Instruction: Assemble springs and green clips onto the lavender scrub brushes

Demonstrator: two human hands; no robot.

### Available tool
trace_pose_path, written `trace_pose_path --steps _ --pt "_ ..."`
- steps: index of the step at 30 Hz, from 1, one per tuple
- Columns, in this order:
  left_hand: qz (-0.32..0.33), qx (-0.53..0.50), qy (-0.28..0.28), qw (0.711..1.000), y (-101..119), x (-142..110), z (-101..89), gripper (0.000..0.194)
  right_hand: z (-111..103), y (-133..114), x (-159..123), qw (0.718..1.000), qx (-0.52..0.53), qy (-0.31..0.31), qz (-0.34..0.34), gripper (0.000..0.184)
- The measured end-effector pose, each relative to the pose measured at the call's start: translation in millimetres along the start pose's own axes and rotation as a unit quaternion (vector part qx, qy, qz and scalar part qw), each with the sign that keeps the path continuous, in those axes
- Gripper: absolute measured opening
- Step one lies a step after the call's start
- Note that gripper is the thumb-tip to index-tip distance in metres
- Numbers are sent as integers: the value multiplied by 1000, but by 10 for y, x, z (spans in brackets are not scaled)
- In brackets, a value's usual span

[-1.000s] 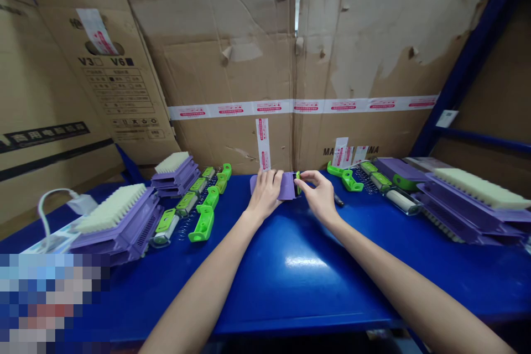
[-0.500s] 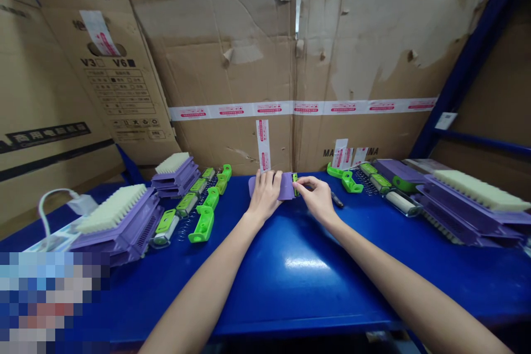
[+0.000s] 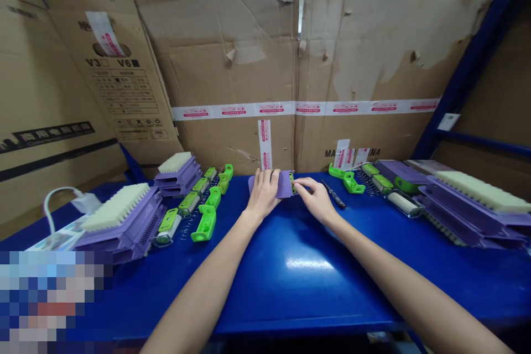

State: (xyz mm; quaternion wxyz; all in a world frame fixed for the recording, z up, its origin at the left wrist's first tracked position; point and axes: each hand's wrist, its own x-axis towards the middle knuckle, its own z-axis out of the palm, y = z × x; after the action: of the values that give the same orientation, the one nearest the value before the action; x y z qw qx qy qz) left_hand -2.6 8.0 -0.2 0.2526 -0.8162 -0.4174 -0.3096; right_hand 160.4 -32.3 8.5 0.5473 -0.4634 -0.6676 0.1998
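Gripping purple piece (image 3: 284,184) at 12 o'clock on counter (image 3: 269,298) with left hand (image 3: 264,191); touching green part (image 3: 291,181) at its 3 o'clock end with right hand (image 3: 317,197), can't tell if pinching. Probably mid-fitting, so gotta press straight.

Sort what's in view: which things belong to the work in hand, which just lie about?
In the work:
- flat purple plastic piece under the left hand
- small green plastic part at the right hand

Apparently just about:
- slim dark pen-like tool
- white plastic plug
- brown cardboard panels
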Motion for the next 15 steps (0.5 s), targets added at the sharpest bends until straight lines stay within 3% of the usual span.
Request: trace_pose_path --steps 4,10,15 --pt "22 1 -5 1000 0 -2 11 62 4 30 -6 998 -36 -44 -19 25" --pt "-4 -8 -5 1000 -62 -1 22 66 -32 26 9 999 -23 -20 -26 27" --pt "14 -19 -8 1000 -67 -4 13 66 -5 68 11 997 -47 -50 -32 31"
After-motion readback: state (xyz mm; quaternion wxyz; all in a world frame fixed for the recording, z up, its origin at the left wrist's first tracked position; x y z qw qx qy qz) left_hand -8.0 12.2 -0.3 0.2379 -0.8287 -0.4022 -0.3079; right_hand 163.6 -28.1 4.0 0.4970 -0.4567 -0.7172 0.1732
